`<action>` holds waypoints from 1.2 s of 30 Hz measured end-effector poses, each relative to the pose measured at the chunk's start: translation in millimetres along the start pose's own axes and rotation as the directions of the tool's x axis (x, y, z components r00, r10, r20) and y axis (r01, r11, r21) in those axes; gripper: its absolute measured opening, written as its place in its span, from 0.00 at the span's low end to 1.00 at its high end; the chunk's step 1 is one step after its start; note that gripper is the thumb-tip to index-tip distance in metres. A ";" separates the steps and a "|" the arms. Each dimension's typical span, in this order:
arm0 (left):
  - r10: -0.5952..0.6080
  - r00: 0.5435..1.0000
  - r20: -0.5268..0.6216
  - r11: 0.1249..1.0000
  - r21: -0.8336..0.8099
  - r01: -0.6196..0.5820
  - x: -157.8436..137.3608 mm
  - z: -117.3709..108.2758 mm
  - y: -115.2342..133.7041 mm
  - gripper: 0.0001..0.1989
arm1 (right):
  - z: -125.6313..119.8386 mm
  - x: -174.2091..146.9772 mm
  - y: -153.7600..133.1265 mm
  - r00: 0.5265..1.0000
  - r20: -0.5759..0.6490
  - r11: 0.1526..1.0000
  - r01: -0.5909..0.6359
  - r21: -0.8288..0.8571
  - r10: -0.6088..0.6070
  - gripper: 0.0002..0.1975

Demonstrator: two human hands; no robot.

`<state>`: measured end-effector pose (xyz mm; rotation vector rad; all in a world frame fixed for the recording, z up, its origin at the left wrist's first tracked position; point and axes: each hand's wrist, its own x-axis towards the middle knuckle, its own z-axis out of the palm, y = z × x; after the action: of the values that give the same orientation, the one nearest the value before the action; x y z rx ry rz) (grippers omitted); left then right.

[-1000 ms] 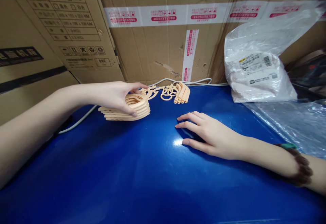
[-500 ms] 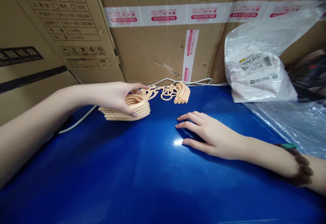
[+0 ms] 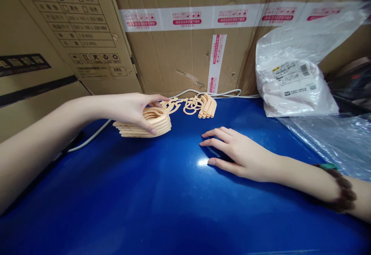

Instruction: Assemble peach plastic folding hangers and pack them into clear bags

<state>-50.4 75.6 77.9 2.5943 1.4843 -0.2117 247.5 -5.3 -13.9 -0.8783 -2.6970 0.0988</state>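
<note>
A stack of peach-coloured plastic clothes hangers (image 3: 162,125) lies at the back of the blue table, its near-left shoulders piled neatly over one another. My left hand (image 3: 131,108) is closed around that left end, thumb across the front and fingers over the top and behind, partly hidden. Loops and curved hook parts (image 3: 189,105) show in the middle, and the far ends (image 3: 207,106) bunch together on the right. To the right of the stack and apart from it, my right hand (image 3: 232,150) rests on the table, fingers spread, holding nothing.
Large cardboard boxes (image 3: 174,58) stand behind and to the left of the blue table (image 3: 162,201). A white cable (image 3: 91,137) runs along the back and left. At the right are a white plastic parcel bag (image 3: 295,81) and a clear plastic sheet (image 3: 342,143).
</note>
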 end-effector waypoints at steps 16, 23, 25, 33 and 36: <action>-0.021 1.000 0.018 1.000 -0.007 0.021 -0.4 1.0 2.0 0.50 | -0.3 -0.3 -0.1 1.000 -0.001 1.000 0.002 0.003 -0.002 0.19; 0.012 0.998 0.063 1.000 -0.002 -0.012 -0.1 6.6 -6.6 0.55 | 0.1 -0.3 0.2 1.000 0.003 1.000 0.000 0.000 0.000 0.19; -0.001 0.998 0.066 1.000 0.013 0.000 0.4 8.1 -6.8 0.55 | 0.3 -0.3 0.4 1.000 -0.004 1.000 0.005 0.001 -0.005 0.19; -0.015 0.998 0.068 1.000 0.028 0.013 0.6 7.9 -3.0 0.53 | 0.1 -0.1 0.0 1.000 0.003 1.000 0.000 0.000 0.000 0.19; -0.004 0.998 0.063 1.000 0.021 0.003 -0.1 8.0 -3.7 0.53 | -0.1 0.0 0.0 1.000 -0.003 1.000 0.003 0.003 -0.003 0.19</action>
<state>-54.1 75.8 69.9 2.5763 1.4732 -0.3080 247.5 -5.2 -13.8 -0.8735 -2.6946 0.1006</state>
